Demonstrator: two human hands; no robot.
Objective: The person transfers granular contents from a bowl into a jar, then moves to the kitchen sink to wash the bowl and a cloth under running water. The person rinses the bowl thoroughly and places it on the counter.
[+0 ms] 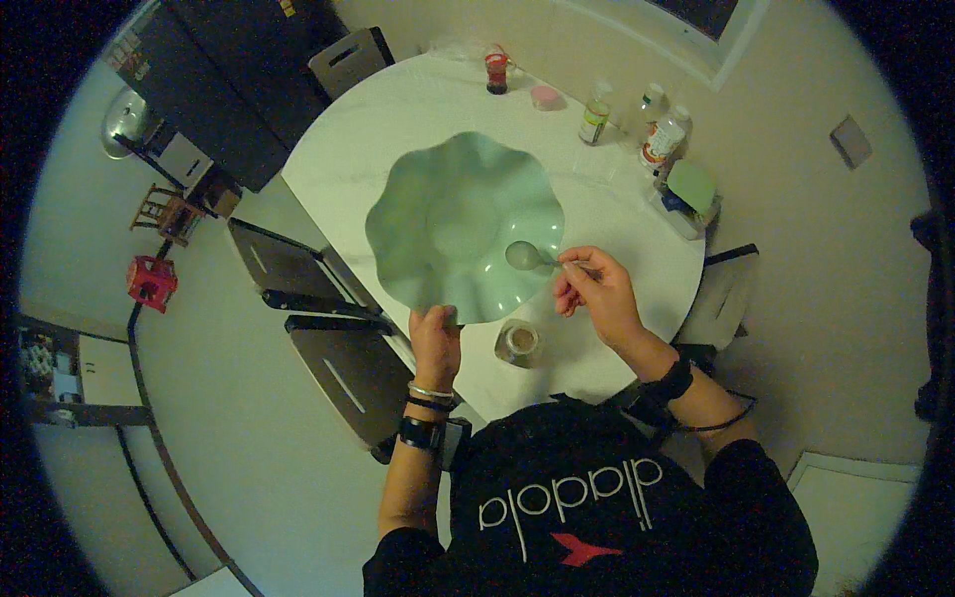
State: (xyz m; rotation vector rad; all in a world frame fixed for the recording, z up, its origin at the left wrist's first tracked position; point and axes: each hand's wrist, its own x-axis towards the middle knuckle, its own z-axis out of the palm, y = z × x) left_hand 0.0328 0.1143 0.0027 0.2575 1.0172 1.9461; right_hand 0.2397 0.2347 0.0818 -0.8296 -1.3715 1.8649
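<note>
A large pale green bowl [466,216] with a wavy rim sits in front of me over the white table. My left hand [435,343] grips its near rim, thumb on top. Between the fingers of my right hand [600,295] is the handle of a spoon [524,255], whose rounded bowl hangs over the right side of the green bowl. Nothing can be made out inside the green bowl. Just below its near edge stands a glass jar [520,341] without a lid, with something brownish inside.
Along the table's [339,153] far side are a red-topped bottle [496,72], a pink lid-like object [548,98] and several bottles [595,119]. A box with a green object [692,185] stands at the right edge. Chairs [358,380] flank the table's left side.
</note>
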